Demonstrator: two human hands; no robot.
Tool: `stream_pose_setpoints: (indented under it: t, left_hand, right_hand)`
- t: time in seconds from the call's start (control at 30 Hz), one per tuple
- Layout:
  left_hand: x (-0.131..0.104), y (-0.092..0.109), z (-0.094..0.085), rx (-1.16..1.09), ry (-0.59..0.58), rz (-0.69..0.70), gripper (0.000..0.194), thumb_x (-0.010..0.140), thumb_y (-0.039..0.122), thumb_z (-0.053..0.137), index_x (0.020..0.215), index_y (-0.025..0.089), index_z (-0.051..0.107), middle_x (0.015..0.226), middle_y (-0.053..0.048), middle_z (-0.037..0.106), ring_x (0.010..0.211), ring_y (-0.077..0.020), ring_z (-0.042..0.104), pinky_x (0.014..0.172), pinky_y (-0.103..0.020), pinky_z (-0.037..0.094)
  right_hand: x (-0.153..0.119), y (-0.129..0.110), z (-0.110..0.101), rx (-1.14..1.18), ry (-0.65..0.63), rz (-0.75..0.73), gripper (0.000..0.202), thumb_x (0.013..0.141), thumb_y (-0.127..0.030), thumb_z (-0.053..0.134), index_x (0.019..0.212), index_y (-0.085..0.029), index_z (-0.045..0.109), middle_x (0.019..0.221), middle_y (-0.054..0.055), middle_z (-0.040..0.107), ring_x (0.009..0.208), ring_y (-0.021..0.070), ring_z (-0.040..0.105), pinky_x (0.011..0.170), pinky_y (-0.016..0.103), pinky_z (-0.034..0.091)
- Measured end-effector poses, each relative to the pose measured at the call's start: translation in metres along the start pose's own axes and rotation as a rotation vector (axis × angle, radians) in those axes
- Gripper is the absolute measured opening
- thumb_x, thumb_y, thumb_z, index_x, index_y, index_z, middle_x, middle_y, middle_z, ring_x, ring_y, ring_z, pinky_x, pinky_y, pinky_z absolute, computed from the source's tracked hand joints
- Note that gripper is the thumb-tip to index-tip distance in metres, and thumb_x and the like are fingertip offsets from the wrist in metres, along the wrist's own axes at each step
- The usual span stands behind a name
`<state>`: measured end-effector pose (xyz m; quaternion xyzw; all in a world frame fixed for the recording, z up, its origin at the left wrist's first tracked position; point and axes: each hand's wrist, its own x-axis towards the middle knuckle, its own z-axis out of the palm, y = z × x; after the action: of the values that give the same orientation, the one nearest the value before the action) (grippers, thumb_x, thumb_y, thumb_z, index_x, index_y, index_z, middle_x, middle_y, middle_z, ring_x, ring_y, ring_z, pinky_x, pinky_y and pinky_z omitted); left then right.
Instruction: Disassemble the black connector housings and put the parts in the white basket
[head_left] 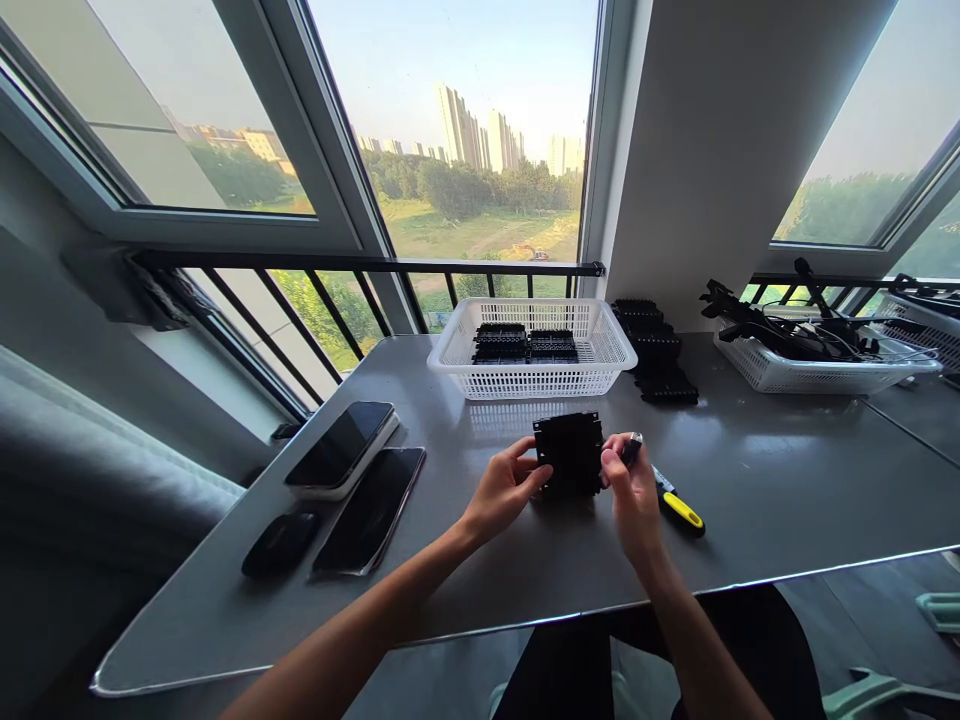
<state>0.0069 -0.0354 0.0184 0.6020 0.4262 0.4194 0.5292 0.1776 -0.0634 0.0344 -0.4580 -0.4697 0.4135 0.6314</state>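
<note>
My left hand (510, 485) grips the left edge of a square black plastic part (568, 455), thumb on the near face and fingers behind. The part stands upright above the table, with small notches along its edges. At its right side my right hand (631, 490) is closed around a small black tool (634, 449) with a pale, shiny end; its exact kind cannot be made out. The working end of that tool is hidden by the fingers. Just right of this hand, a cutter with a yellow-and-black handle (682, 513) lies on the table.
Behind the hands stands a white plastic basket (547, 382) holding black ribbed parts (501, 342). Stacked black parts (656, 350) lie beside it. Farther right, another white basket (825, 375) holds tangled black pieces. Two phone-like devices (371, 510) and a black mouse-shaped object (280, 545) lie left.
</note>
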Motion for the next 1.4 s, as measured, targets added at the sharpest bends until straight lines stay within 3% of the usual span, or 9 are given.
stream_pose_setpoints:
  t: [0.13, 0.27, 0.4, 0.83, 1.23, 1.4]
  left_hand:
    - [-0.001, 0.0, 0.001, -0.023, 0.033, 0.033, 0.036, 0.08, 0.036, 0.065, 0.108, 0.016, 0.055, 0.073, -0.002, 0.068, 0.059, -0.0121, 0.059, 0.057, -0.023, 0.048]
    - [-0.003, 0.002, 0.002, -0.027, 0.037, 0.069, 0.032, 0.08, 0.035, 0.065, 0.104, 0.016, 0.055, 0.078, -0.004, 0.071, 0.062, -0.0142, 0.064, 0.058, -0.024, 0.05]
    - [-0.006, 0.005, 0.002, 0.057, 0.053, 0.147, 0.029, 0.081, 0.032, 0.063, 0.104, 0.016, 0.054, 0.08, -0.006, 0.074, 0.066, -0.0181, 0.068, 0.061, -0.027, 0.054]
    - [-0.011, 0.0, 0.005, 0.359, 0.0, 0.425, 0.022, 0.083, 0.018, 0.056, 0.105, 0.021, 0.055, 0.086, -0.002, 0.077, 0.069, -0.0166, 0.072, 0.063, -0.025, 0.057]
    - [-0.015, 0.015, 0.009, 0.333, 0.013, 0.306, 0.019, 0.079, 0.022, 0.062, 0.096, 0.026, 0.068, 0.075, -0.002, 0.076, 0.074, -0.0253, 0.073, 0.068, -0.034, 0.057]
    - [-0.015, 0.013, 0.009, 0.347, 0.036, 0.308, 0.023, 0.078, 0.022, 0.062, 0.099, 0.026, 0.069, 0.077, -0.003, 0.076, 0.076, -0.0255, 0.073, 0.067, -0.033, 0.057]
  right_hand:
    - [-0.007, -0.011, 0.006, 0.443, -0.319, 0.288, 0.029, 0.081, -0.049, 0.052, 0.077, -0.022, 0.044, 0.073, -0.002, 0.042, 0.063, 0.0126, 0.035, 0.056, 0.024, 0.031]
    - [-0.009, -0.009, 0.012, 0.539, -0.432, 0.426, 0.039, 0.075, -0.058, 0.054, 0.069, -0.02, 0.045, 0.065, -0.003, 0.038, 0.059, 0.0119, 0.031, 0.054, 0.024, 0.028]
    - [-0.011, -0.006, 0.014, 0.518, -0.486, 0.476, 0.037, 0.073, -0.054, 0.053, 0.064, -0.02, 0.046, 0.06, -0.003, 0.036, 0.056, 0.0116, 0.028, 0.051, 0.024, 0.024]
    - [-0.008, 0.0, 0.009, 0.455, -0.407, 0.548, 0.031, 0.067, -0.047, 0.053, 0.054, -0.02, 0.045, 0.053, -0.002, 0.036, 0.052, 0.0116, 0.029, 0.049, 0.026, 0.023]
    - [-0.006, 0.013, 0.005, 0.446, -0.414, 0.61, 0.028, 0.066, -0.045, 0.051, 0.054, -0.021, 0.042, 0.051, -0.002, 0.035, 0.051, 0.0121, 0.027, 0.049, 0.027, 0.022]
    - [-0.006, 0.006, 0.005, 0.548, -0.369, 0.644, 0.027, 0.066, -0.044, 0.052, 0.056, -0.021, 0.041, 0.053, -0.002, 0.034, 0.052, 0.0124, 0.028, 0.049, 0.026, 0.025]
